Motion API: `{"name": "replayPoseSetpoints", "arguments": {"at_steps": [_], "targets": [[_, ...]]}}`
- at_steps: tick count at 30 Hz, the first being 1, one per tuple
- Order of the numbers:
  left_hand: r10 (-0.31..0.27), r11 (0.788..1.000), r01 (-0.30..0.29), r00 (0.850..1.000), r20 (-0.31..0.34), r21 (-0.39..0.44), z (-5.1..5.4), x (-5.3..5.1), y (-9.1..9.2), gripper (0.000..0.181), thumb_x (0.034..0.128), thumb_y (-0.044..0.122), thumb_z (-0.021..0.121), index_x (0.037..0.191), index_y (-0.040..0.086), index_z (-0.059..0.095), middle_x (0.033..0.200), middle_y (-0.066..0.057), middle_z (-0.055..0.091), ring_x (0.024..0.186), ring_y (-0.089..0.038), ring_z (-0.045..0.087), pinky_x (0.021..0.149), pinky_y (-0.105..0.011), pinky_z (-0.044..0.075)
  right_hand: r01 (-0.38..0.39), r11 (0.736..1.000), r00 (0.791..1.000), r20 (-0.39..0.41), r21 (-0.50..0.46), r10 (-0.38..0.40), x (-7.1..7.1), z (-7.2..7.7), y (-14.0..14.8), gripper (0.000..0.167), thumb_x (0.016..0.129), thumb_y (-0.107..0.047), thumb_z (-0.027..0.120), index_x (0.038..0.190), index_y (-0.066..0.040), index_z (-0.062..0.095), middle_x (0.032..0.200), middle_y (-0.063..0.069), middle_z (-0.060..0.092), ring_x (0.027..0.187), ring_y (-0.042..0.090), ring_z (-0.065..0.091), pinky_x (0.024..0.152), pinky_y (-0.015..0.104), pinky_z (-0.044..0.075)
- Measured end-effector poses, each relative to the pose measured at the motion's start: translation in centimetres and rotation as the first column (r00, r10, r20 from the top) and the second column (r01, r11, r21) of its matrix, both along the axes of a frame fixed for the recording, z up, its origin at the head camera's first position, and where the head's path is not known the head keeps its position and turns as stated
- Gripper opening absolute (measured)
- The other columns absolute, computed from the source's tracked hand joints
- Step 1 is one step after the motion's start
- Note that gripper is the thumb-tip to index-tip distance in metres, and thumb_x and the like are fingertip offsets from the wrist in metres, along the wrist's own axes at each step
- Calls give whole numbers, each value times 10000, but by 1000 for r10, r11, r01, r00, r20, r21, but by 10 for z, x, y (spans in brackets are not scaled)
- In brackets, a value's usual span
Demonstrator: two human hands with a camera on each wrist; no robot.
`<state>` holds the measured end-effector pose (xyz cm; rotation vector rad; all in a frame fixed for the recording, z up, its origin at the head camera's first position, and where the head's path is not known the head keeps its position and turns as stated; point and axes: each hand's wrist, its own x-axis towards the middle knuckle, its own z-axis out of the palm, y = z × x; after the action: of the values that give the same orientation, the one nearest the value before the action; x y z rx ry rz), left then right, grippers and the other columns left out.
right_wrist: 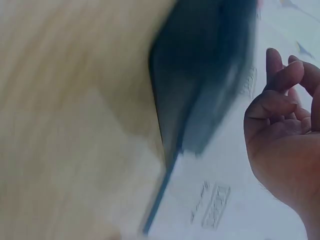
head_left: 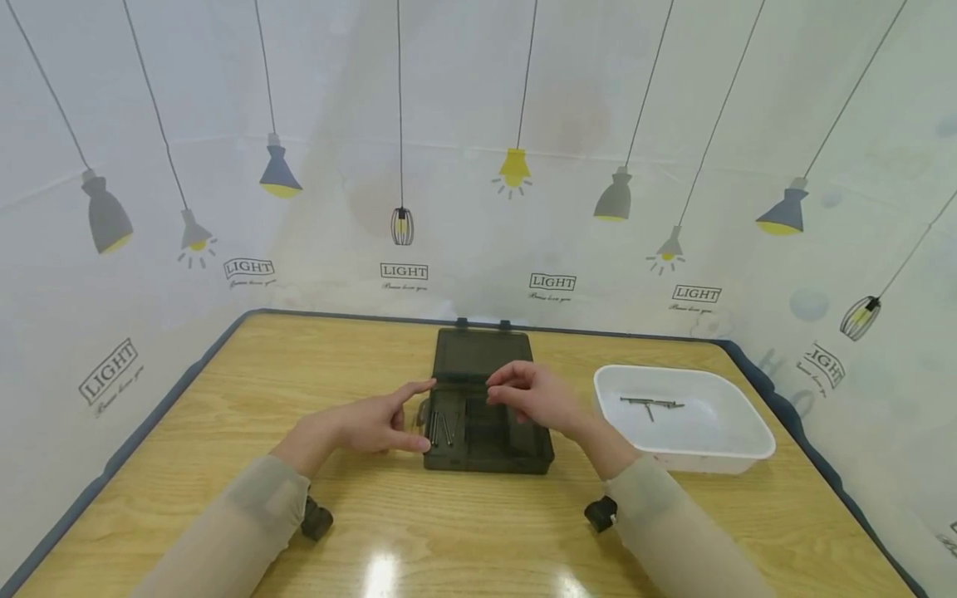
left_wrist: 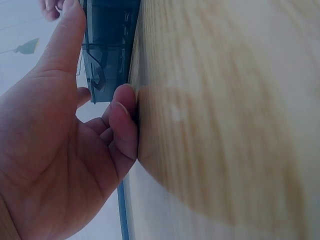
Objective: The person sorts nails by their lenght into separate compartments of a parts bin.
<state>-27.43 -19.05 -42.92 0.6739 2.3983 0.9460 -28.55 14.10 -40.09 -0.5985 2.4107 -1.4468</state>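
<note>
Now, both hands are working at a dark, half-transparent case, which lies at the middle of the wooden counter with its lid laid open towards the far side. The left hand comes from the near left, with index finger and thumb spread wide and rather straight: the index fingertip is at the left side of the case, farther away, and the thumb reaches its near left part. The other fingers of this hand are bent loosely beneath, low beside the counter, and they do not grip anything. The right hand is above the right half of the case, its wrist coming from the near right; its fingers are softly bent, thumb and index finger are close to each other, and I see nothing held between them. In the left compartment of the case lie some long thin metal pieces, one of them slanted. To the right, near the right forearm, stands a white tray, and inside it more metal pieces lie in a small group.
</note>
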Motion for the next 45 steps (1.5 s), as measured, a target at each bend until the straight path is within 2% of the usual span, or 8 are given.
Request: {"name": "replayPoseSetpoints", "arguments": {"at_steps": [4,10,16,21,29,32,38,45], "targets": [[-8,1000,8,1000,-9,1,-1,1,0,1052,1009,497,796,1783,319,105,864,-68,650,709,-189,587,708,-378,505,39,999,999,21,12,-40,-5,13,35,365,1128,-277,657,1350,13,662,1240,228,775,717,173,579,680,343,530],[-13,1000,12,1000,-15,-18,-2,1,0,1049,1012,531,779,1782,345,91,878,-65,666,711,-181,601,707,-366,516,161,984,987,10,81,-162,-11,22,100,355,1129,-352,654,1337,-66,681,1256,211,770,711,150,569,685,335,527],[-12,1000,12,1000,-22,-13,-1,2,0,1043,1014,521,781,1781,344,97,890,-75,660,720,-193,596,706,-378,504,208,957,976,20,205,-216,-20,17,167,394,1131,-356,647,1383,-54,670,1201,140,781,766,197,623,636,316,496],[-11,1000,11,999,-32,-21,-1,1,-1,1047,1011,530,782,1782,333,101,901,-70,659,737,-187,593,716,-376,497,209,936,973,39,283,-229,-25,9,200,384,1136,-284,634,1410,-17,664,1132,137,774,789,212,634,650,301,495],[-11,999,9,999,-35,-39,-3,-1,-2,1058,999,567,780,1781,343,104,917,-60,659,740,-171,580,713,-354,498,226,894,956,86,387,-279,-26,-8,221,371,1123,-273,651,1430,-66,673,1019,75,741,783,219,637,622,323,481],[-6,999,5,999,-33,-36,-3,-1,-2,1058,994,568,785,1780,352,111,924,-61,660,747,-174,577,719,-358,498,229,884,952,94,408,-290,-26,-11,223,365,1118,-245,656,1435,-65,670,952,75,734,747,210,642,601,321,476],[-8,999,7,1000,-30,-35,-4,-1,-1,1059,994,559,790,1780,348,113,925,-63,669,748,-180,590,724,-364,509,230,868,949,96,441,-300,-25,-19,225,381,1105,-226,685,1447,-59,664,822,52,692,730,194,655,643,336,512],[0,999,-1,1000,-27,-37,-2,0,0,1062,995,558,788,1781,353,104,927,-67,669,751,-182,597,730,-365,508,263,853,941,74,451,-329,-29,-26,224,339,1080,-234,724,1381,-80,695,843,42,682,739,198,652,662,339,523]]}}
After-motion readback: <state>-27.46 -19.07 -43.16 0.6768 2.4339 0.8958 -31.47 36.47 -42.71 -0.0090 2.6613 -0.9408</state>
